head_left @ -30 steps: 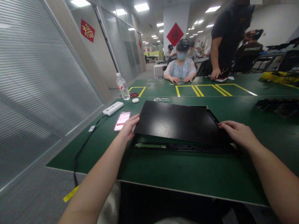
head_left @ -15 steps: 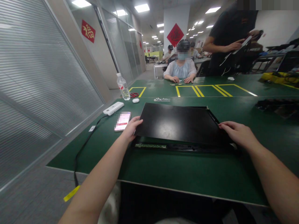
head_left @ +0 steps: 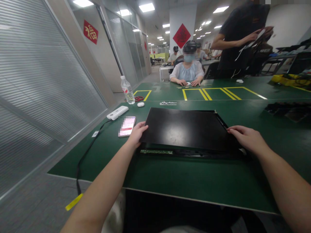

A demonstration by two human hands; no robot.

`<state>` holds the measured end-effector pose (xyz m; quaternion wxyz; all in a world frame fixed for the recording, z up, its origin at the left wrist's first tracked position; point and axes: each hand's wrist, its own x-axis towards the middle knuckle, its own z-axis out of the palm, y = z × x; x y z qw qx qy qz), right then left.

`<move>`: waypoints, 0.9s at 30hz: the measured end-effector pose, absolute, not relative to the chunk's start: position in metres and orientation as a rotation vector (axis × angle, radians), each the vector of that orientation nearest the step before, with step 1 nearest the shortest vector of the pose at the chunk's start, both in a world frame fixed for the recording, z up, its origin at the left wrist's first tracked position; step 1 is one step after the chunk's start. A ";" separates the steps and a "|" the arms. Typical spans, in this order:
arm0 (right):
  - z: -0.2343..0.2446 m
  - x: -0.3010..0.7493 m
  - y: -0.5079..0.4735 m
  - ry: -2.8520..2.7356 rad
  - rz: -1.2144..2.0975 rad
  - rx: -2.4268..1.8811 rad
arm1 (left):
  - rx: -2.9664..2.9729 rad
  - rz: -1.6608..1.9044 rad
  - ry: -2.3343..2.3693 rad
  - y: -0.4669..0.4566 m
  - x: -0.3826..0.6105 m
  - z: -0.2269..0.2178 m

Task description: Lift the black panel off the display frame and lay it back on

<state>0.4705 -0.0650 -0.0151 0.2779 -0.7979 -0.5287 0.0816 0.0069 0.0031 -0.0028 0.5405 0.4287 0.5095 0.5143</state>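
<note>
A flat black screen panel (head_left: 181, 127) lies tilted over a shallow black frame (head_left: 201, 153), its left side shifted off and raised. Along the frame's front side a strip of green circuit board (head_left: 156, 151) shows. My left hand (head_left: 138, 134) is closed on the panel's left edge, thumb on top and fingers beneath. At the right side, my right hand (head_left: 244, 137) pinches the frame's edge, close beside the panel's right edge. What lies under the right fingers is partly hidden.
Left of the panel are a phone (head_left: 126, 126), a white power strip (head_left: 118, 113) with a black cable, a small white case (head_left: 140, 104), a water bottle (head_left: 127, 90) and red-handled scissors (head_left: 139, 98). White strips (head_left: 168, 103) lie behind. A person (head_left: 187, 69) sits opposite; another (head_left: 239, 42) stands right.
The panel's front left corner has sunk very slightly toward the frame. Both my hands keep their hold. The standing person's hands have moved a little.
</note>
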 end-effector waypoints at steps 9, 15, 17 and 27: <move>-0.016 0.473 -0.064 -1.413 0.246 -2.174 | 1.021 1.239 1.226 0.005 0.009 -0.005; -0.020 0.477 -0.062 -1.439 0.242 -2.161 | 1.040 1.229 1.197 0.005 0.008 -0.007; -0.022 0.479 -0.062 -1.442 0.217 -2.149 | 1.031 1.229 1.194 0.005 0.008 -0.007; -0.013 0.471 -0.065 -1.400 0.282 -2.211 | 1.093 1.273 1.219 0.005 0.003 -0.009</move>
